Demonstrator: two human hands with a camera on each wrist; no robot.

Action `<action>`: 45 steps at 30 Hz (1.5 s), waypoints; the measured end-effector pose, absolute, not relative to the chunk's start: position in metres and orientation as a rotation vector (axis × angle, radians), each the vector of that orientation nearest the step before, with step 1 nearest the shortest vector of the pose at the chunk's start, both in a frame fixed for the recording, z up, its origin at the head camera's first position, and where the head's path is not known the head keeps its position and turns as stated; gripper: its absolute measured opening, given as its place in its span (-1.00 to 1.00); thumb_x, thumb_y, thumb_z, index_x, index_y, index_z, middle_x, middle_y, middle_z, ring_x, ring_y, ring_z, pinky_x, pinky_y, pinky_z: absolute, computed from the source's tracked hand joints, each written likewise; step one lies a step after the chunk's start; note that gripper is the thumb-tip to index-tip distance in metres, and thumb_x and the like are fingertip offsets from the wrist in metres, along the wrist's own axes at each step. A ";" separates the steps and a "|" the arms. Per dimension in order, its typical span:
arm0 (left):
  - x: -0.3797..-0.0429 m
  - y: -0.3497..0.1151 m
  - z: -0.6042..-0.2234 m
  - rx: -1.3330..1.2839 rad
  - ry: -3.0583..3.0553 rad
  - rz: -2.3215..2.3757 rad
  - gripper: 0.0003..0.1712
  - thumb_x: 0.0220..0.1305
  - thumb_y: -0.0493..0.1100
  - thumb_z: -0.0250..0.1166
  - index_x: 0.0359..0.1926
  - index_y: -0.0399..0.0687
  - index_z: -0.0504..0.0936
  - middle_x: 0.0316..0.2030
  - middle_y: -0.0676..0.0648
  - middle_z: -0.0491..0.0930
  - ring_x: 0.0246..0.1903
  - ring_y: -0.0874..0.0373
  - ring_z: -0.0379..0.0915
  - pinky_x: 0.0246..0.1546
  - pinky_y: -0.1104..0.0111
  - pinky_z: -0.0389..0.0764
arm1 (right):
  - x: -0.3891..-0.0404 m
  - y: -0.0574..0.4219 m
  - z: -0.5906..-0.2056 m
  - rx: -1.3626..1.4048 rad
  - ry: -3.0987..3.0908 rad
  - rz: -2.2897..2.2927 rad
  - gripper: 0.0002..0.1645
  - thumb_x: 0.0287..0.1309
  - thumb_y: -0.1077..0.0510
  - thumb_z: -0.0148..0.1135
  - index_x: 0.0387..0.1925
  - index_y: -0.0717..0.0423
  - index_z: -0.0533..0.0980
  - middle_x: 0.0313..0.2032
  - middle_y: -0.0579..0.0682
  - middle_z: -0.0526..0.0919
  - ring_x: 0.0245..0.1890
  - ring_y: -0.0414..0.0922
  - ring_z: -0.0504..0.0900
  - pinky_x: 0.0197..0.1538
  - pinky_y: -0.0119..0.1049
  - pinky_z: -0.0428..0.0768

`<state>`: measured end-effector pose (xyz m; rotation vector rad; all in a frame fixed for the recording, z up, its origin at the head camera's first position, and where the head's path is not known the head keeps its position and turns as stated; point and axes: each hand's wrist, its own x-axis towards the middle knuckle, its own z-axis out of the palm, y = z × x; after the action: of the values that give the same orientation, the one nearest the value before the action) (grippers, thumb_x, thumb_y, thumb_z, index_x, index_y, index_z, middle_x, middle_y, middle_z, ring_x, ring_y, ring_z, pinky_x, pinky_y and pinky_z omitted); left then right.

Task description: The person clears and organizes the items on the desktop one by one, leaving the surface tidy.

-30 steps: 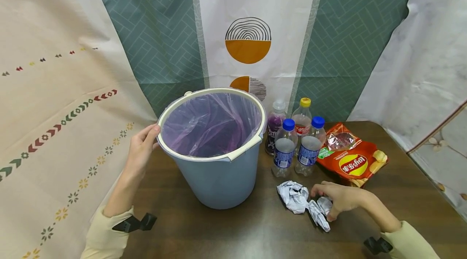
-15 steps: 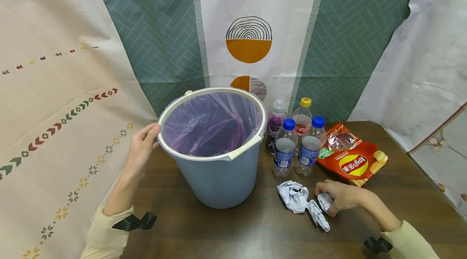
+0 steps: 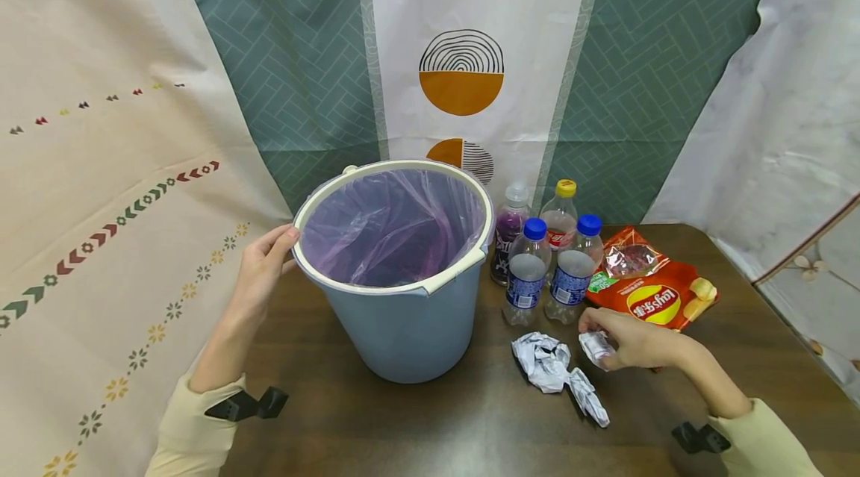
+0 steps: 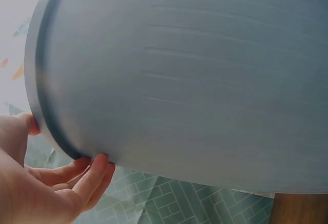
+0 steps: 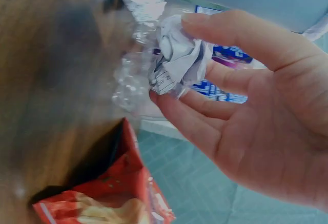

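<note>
A blue-grey bucket (image 3: 410, 335) with a cream rim and a purple plastic bag lining it stands on the table. My left hand (image 3: 263, 264) grips its rim at the left, thumb on one side and fingers on the other in the left wrist view. In my right hand (image 3: 628, 339) a crumpled paper ball (image 5: 179, 55) is pinched between thumb and fingertips, raised a little over the table. Two more pieces of crumpled paper lie just left of that hand: a larger wad (image 3: 540, 361) and a twisted piece (image 3: 587, 396).
Behind the right hand stand two blue-capped bottles (image 3: 526, 279), a purple drink bottle (image 3: 508, 234) and a yellow-capped bottle (image 3: 559, 216). A red chip bag (image 3: 655, 294) lies to their right on the brown table (image 3: 430, 440). Patterned cloth (image 3: 463, 89) hangs behind.
My right hand has picked up the paper ball from beside the twisted piece and lifted it slightly. The left hand stays on the bucket rim.
</note>
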<state>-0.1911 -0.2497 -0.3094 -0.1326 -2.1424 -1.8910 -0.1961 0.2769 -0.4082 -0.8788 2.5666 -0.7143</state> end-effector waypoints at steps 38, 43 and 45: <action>-0.192 -0.252 -0.310 -0.175 -2.160 -1.951 -0.42 0.46 -0.08 0.05 0.23 -0.53 0.32 -0.15 0.20 0.59 -0.10 0.40 0.53 -0.05 0.55 0.63 | -0.202 0.251 -0.382 -1.277 2.818 -0.808 -0.50 0.06 0.13 0.41 0.05 -0.09 0.45 -0.05 -0.27 0.56 -0.09 -0.29 0.53 -0.01 -0.22 0.67; -0.192 -0.253 -0.310 -0.191 -2.171 -1.948 -0.42 0.46 -0.06 0.05 0.23 -0.52 0.32 -0.15 0.20 0.58 -0.10 0.41 0.53 -0.04 0.55 0.62 | -0.203 0.248 -0.379 -1.372 2.855 -0.831 -0.48 0.04 0.17 0.42 0.06 -0.08 0.45 -0.05 -0.27 0.56 -0.10 -0.33 0.50 -0.04 -0.31 0.64; -0.192 -0.254 -0.310 -0.192 -2.170 -1.948 -0.41 0.46 -0.06 0.05 0.23 -0.52 0.31 -0.15 0.21 0.58 -0.10 0.41 0.53 -0.05 0.55 0.62 | -0.202 0.247 -0.376 -1.394 2.860 -0.850 -0.48 0.05 0.17 0.42 0.07 -0.06 0.45 -0.04 -0.25 0.56 -0.08 -0.32 0.50 -0.01 -0.32 0.63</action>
<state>-0.1916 -0.2541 -0.3103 -0.1925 -2.1703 -1.9476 -0.2025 0.2465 -0.3757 -1.3941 2.8603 -0.8497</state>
